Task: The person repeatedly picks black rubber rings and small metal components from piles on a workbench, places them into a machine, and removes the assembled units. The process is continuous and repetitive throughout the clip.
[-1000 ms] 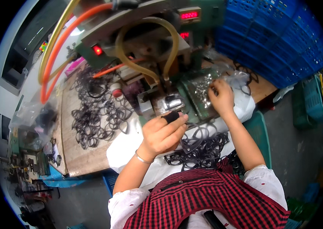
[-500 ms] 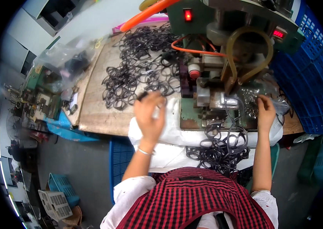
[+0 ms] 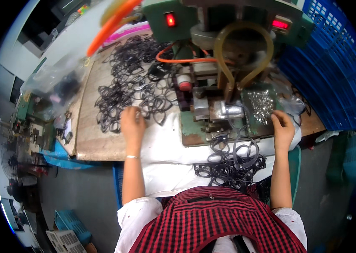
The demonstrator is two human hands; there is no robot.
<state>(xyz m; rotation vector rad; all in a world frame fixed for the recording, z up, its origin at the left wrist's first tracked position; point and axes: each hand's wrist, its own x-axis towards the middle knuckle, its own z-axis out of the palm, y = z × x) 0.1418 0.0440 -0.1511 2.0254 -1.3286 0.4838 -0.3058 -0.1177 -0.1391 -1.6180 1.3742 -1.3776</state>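
Observation:
My left hand [image 3: 133, 126] is at the near edge of a loose pile of black eyeglass frames [image 3: 119, 99] on the wooden table. Its fingers are bent and close together, and what they hold, if anything, is hidden. My right hand [image 3: 282, 128] is by the near right corner of a tray of small shiny metal parts [image 3: 261, 105]. Thumb and forefinger are drawn together there; anything between them is too small to make out. Between my hands stands a green bench machine [image 3: 192, 130] with a metal fixture block [image 3: 226, 110]. One black frame [image 3: 246, 155] hangs at its front edge.
More black frames [image 3: 228, 170] lie heaped on white sheeting [image 3: 165, 145] before me. A red button [image 3: 184, 85] and a looped yellowish tube [image 3: 218, 48] are on the machine. Blue crates [image 3: 325, 80] stand at right. A clear plastic bag [image 3: 53, 84] lies at left.
My left hand has moved left and slightly down, and a dark thing at its fingertips no longer shows. My right hand stays by the metal parts. The whole view has shifted.

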